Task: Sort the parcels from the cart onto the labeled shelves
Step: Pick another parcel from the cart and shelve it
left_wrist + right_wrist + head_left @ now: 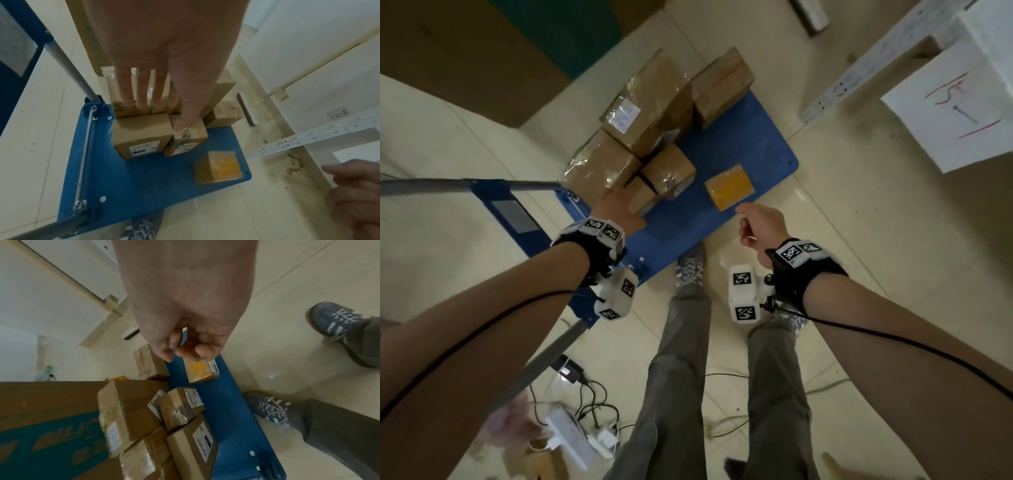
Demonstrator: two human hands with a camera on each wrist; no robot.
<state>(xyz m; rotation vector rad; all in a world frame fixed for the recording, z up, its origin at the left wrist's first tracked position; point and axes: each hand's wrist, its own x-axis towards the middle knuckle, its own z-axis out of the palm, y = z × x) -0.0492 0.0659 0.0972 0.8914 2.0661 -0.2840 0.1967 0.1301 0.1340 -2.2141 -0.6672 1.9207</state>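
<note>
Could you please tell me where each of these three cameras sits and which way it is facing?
Head: on the head, looking down at the blue cart; both forearms, legs and shoes show.
Left wrist: along the open left hand toward the parcel stack.
Right wrist: along the loosely curled, empty right hand toward the cart; both shoes show.
Shared by all: the yellow parcel, lying apart from the stack.

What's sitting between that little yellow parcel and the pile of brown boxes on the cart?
Nothing: only bare blue cart deck separates the yellow parcel from the brown boxes, clearest in the left wrist view.
</note>
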